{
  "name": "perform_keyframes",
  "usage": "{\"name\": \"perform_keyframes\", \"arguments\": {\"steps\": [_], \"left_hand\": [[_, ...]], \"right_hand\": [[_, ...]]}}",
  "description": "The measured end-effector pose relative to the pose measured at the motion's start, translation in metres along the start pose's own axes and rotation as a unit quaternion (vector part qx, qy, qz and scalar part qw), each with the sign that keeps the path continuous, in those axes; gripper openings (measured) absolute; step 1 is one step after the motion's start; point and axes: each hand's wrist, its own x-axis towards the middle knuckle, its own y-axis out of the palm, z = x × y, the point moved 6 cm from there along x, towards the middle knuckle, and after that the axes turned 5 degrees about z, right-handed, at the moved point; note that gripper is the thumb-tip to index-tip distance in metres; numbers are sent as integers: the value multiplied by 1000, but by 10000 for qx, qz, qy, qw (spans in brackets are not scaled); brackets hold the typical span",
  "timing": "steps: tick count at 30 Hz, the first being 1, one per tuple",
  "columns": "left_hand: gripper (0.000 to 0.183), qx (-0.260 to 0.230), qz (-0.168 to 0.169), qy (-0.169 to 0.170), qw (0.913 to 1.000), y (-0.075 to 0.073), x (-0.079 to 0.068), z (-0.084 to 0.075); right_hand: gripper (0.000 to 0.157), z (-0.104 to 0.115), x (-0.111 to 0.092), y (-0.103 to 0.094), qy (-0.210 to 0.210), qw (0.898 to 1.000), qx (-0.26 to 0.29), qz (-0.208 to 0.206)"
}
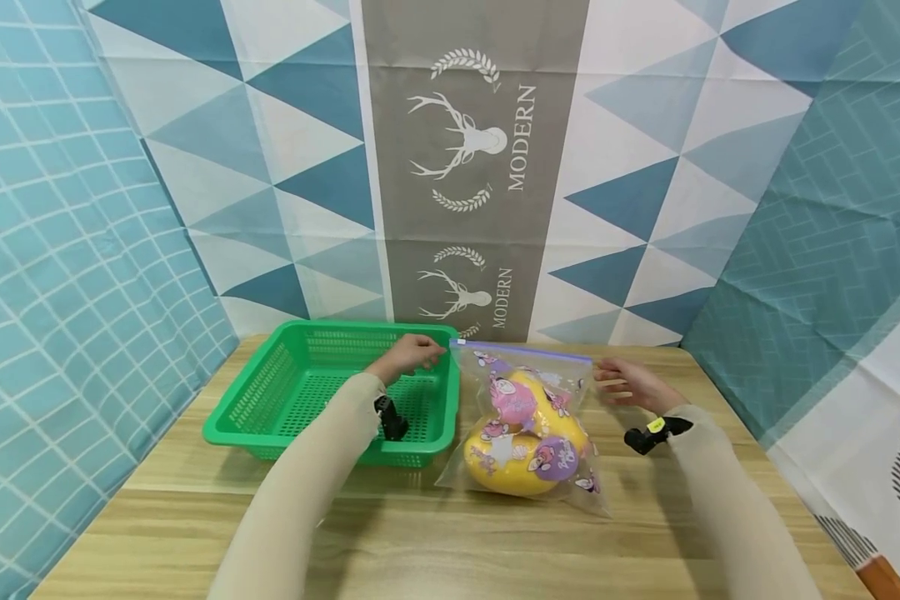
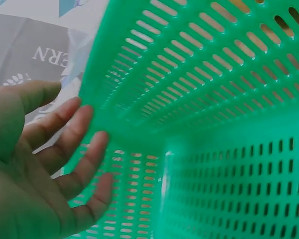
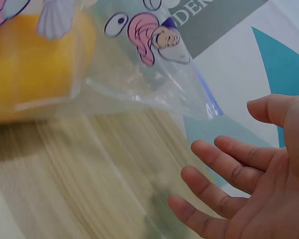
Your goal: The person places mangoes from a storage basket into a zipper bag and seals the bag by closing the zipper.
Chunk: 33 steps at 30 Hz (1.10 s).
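Note:
A clear zip bag (image 1: 521,425) printed with pink and purple cartoon figures holds plump yellow things (image 1: 498,475), and its purple zip strip runs along the top. The kind of the yellow contents is hard to make out through the print. My left hand (image 1: 412,354) is over the right side of the green basket (image 1: 330,450), fingertips near the bag's top left corner; the left wrist view shows its fingers loosely bent with nothing held. Just beyond the bag's top right corner is my right hand (image 1: 632,385). Its fingers (image 3: 214,191) are spread and relaxed in the right wrist view, apart from the plastic.
The basket, with slotted walls, stands on the left of the wooden table (image 1: 450,542), directly beside the bag. Behind the table hangs a patterned cloth (image 1: 480,208) with deer heads and triangles. Tiled-pattern cloths close off both sides.

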Motion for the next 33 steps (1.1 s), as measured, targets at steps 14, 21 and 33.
{"name": "perform_keyframes", "arguments": {"steps": [14, 21, 33], "left_hand": [[43, 1818, 1458, -71, 9724, 1, -40, -32], [48, 2532, 1201, 317, 9594, 14, -71, -40], [63, 4198, -383, -26, 9068, 16, -123, -38]], "right_hand": [[67, 14, -26, -1, 412, 9938, -987, 309], [72, 26, -43, 19, 472, 9789, -1849, 732], [84, 47, -74, 48, 141, 9449, -3262, 240]]}}
